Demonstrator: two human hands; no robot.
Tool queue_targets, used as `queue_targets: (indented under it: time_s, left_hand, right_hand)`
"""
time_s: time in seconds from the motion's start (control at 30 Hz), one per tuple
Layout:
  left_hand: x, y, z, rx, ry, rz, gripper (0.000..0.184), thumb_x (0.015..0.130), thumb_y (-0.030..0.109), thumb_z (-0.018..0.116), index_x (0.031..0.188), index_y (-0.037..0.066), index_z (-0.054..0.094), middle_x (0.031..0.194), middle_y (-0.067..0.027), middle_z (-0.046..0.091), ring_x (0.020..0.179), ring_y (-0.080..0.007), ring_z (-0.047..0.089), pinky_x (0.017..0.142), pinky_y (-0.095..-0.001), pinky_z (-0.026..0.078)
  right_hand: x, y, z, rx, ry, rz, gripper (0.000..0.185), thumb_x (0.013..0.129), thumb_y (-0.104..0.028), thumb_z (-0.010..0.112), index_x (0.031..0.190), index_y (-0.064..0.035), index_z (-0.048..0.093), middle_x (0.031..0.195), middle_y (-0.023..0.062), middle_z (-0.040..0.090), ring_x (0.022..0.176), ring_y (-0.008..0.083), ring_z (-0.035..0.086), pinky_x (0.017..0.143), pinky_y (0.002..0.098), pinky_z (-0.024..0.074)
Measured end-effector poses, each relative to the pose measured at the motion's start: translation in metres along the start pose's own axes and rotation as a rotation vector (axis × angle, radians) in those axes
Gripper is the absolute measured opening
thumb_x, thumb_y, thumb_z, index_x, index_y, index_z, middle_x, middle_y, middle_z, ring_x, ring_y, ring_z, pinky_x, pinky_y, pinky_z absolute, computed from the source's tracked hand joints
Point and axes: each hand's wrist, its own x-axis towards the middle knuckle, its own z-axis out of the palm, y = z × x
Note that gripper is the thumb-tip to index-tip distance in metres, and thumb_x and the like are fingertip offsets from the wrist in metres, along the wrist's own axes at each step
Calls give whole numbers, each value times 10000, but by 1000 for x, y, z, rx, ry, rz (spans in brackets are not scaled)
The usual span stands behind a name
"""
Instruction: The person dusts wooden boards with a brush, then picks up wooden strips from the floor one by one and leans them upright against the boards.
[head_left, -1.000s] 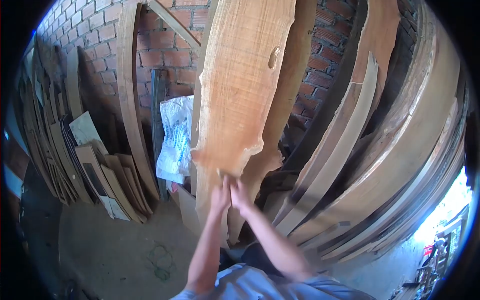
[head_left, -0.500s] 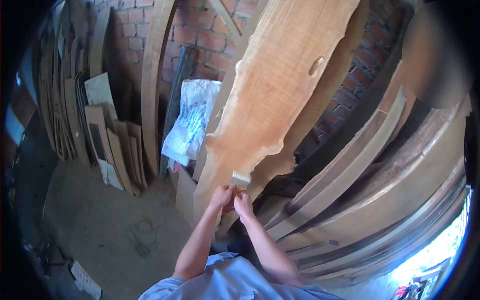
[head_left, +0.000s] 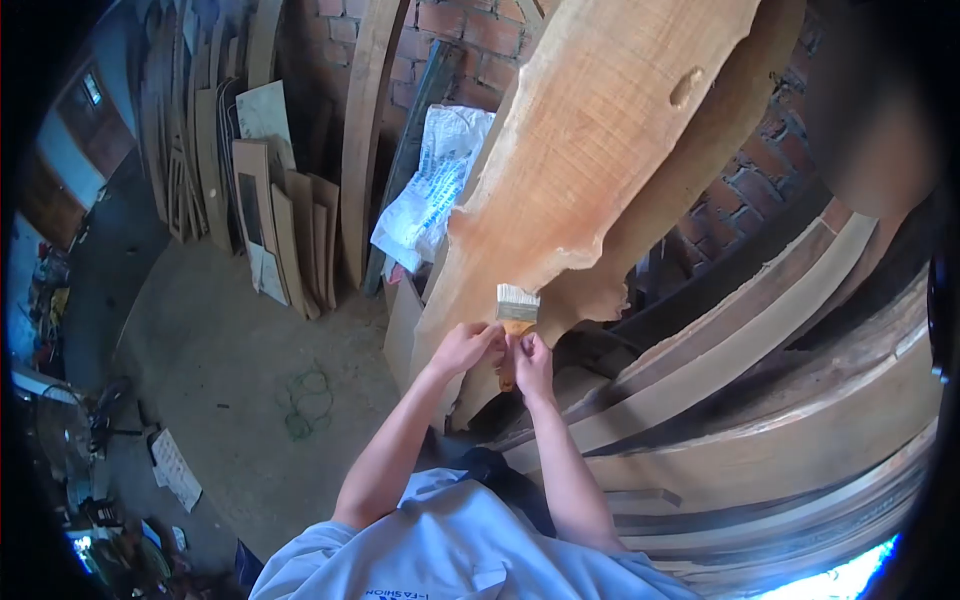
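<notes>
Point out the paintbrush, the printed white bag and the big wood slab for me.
Paintbrush (head_left: 517, 312): head view, on its metal band.
Printed white bag (head_left: 437, 185): head view, on its front.
Big wood slab (head_left: 582, 170): head view, on its broad face.

Red brick wall (head_left: 482, 38) beyond a grey floor (head_left: 240, 370)

Room at left, obstacles ahead and at right
Passage is offered above the floor (head_left: 250, 340); ahead, the way is barred by the leaning slab (head_left: 580, 170), and at right it is hemmed in by long planks (head_left: 700, 385).
</notes>
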Motion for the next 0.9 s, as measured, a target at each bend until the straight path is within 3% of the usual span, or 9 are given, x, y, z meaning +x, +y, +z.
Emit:
queue_targets:
  time_s: [0.03, 0.13, 0.23, 0.37, 0.4, 0.5, 0.6, 0.77, 0.9]
  left_hand:
    - [-11, -19, 2, -33, 17, -36, 488, 964, 438, 545, 1066, -13, 699, 847, -90, 699, 739, -152, 628, 726, -285, 504]
    - [-70, -49, 9, -179, 107, -177, 467, 972, 430, 541, 1049, -4, 696, 899, -90, 700, 770, -159, 634, 743, -295, 515]
    - [-111, -47, 20, -223, 159, -231, 442, 998, 412, 512, 1042, 2, 673, 951, -57, 675, 773, -140, 611, 749, -286, 514]
    - [-144, -50, 43, -261, 247, -196, 440, 1008, 411, 498, 1031, 3, 660, 961, -50, 661, 770, -135, 606, 750, -283, 513]
    - [-150, -54, 48, -273, 263, -194, 441, 1008, 411, 497, 1032, 2, 659, 964, -54, 662, 773, -135, 608, 752, -283, 514]
    - [-178, -63, 69, -305, 294, -199, 442, 1008, 409, 497, 1037, -2, 657, 974, -62, 664, 782, -136, 612, 759, -283, 514]
    - [-206, -64, 78, -295, 348, -216, 437, 1006, 402, 499, 1046, -4, 654, 979, -56, 667, 791, -135, 613, 771, -287, 513]
    - [-274, -82, 77, -285, 478, -280, 412, 1001, 396, 505, 1053, 17, 658, 980, -27, 671, 791, -123, 602, 775, -288, 509]
    - [-317, -100, 72, -437, 605, -215, 381, 994, 397, 532, 1064, 43, 656, 962, -35, 669, 768, -118, 606, 761, -275, 512]
  right_hand:
    - [-2, 26, -9, -58, -16, 19, 263, 953, -233, 623, 784, -86, 485, 742, 39, 628, 569, 117, 616, 477, 266, 488]
    - [-29, 12, -35, 255, 20, 540, 237, 967, -234, 585, 827, -60, 505, 727, 94, 652, 461, 168, 600, 358, 295, 459]
    - [-34, 7, -62, 110, 20, 387, 288, 972, -262, 579, 796, -51, 493, 745, 128, 668, 423, 159, 579, 351, 281, 452]
    - [-35, -50, -87, 243, 87, 45, 354, 984, -287, 574, 723, -100, 424, 674, 67, 604, 404, 113, 517, 336, 253, 384]
    - [-30, -52, -90, 339, 70, 123, 348, 981, -258, 584, 723, -76, 439, 664, 76, 606, 388, 112, 501, 326, 260, 368]
    - [-22, -10, -97, 169, -93, 312, 310, 982, -226, 575, 747, -83, 434, 673, 85, 604, 397, 122, 501, 321, 260, 354]
    - [-24, -6, -99, 92, -102, 293, 310, 988, -235, 568, 753, -87, 430, 668, 83, 599, 404, 120, 506, 319, 258, 353]
    - [-42, -92, -83, 273, -8, -46, 357, 995, -291, 567, 730, -98, 424, 633, 49, 565, 418, 98, 510, 334, 235, 354]
    - [-57, -92, -42, 168, -185, -110, 326, 994, -280, 559, 749, -100, 443, 656, 47, 572, 427, 103, 505, 343, 244, 358]
